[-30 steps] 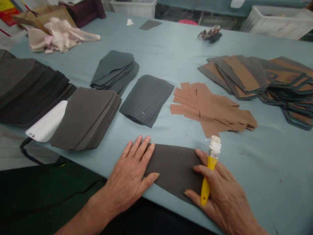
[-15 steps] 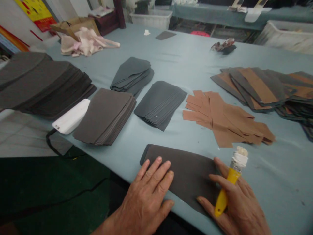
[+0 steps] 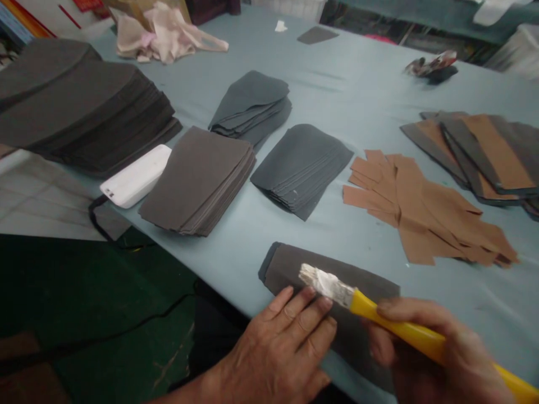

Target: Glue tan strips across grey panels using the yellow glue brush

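Observation:
A dark brown panel (image 3: 357,314) lies near the table's front edge, with a dark grey edge showing under its left end. My left hand (image 3: 280,345) rests on its left part, fingers spread and flat, holding nothing. My right hand (image 3: 438,342) is closed around the yellow handle of a brush (image 3: 396,322). The brush points left, its whitish, coated bristles over the panel, just above my left fingertips. Behind the panel are a stack of brown pieces (image 3: 197,182), a fanned stack of grey pieces (image 3: 301,168) and a pile of tan strips (image 3: 421,202).
A large dark stack (image 3: 80,112) and a white device (image 3: 137,175) with a black cable are at the left. Another grey stack (image 3: 250,106) lies farther back. Panels with tan bands (image 3: 497,151) sit at the right. Pale cloth (image 3: 166,36) lies at the back left.
The brush has swung from upright between my right fingers to lying leftward over the panel, my right hand now gripping its handle. My left hand stays flat on the panel. The view has shifted.

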`<state>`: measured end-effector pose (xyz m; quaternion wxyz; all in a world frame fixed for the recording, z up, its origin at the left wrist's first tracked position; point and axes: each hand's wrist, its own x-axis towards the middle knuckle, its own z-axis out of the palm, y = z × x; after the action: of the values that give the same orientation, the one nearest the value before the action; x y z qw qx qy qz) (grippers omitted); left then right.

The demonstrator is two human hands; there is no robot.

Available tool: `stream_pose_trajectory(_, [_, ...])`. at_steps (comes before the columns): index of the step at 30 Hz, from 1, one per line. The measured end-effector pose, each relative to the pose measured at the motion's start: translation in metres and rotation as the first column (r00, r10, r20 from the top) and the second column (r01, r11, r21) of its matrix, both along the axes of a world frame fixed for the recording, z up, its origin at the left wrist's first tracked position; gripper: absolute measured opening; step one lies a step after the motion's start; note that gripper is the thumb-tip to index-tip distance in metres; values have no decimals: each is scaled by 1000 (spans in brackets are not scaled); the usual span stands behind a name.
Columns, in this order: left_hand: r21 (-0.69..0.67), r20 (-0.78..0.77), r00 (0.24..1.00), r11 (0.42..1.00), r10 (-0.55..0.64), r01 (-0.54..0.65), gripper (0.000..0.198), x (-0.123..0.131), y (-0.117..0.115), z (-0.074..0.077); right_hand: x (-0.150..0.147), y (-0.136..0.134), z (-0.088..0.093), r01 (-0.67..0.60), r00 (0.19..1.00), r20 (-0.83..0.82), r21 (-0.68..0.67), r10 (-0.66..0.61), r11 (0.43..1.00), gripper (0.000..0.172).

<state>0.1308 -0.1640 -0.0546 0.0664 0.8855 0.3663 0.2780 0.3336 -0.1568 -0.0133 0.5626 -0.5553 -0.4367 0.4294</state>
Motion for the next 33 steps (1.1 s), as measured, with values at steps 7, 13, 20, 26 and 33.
stream_pose_trajectory(7, [-31, -79, 997, 999, -21, 19, 52, 0, 3, -4, -43, 22, -2, -26, 996, -90, -228, 5, 973, 41])
stream_pose_trajectory(13, [12, -69, 998, 1000, -2, 3, 46, 2, 2, -9, -57, 22, 5, 68, 994, -52, -357, -93, 932, 46])
stream_pose_trajectory(20, [22, -34, 999, 1000, 9, -9, 44, 2, 4, -8, -58, 33, -4, -77, 990, 104, -156, 93, 985, 43])
stream_pose_trajectory(26, [25, -57, 998, 1000, -3, 4, 45, 0, 1, -8, -62, 41, -5, -29, 964, 263, -32, 36, 999, 43])
stream_pose_trajectory(33, [-8, -75, 997, 1000, -11, 11, 49, 0, 2, -6, -58, 39, -10, 7, 924, 383, -18, 0, 1000, 41])
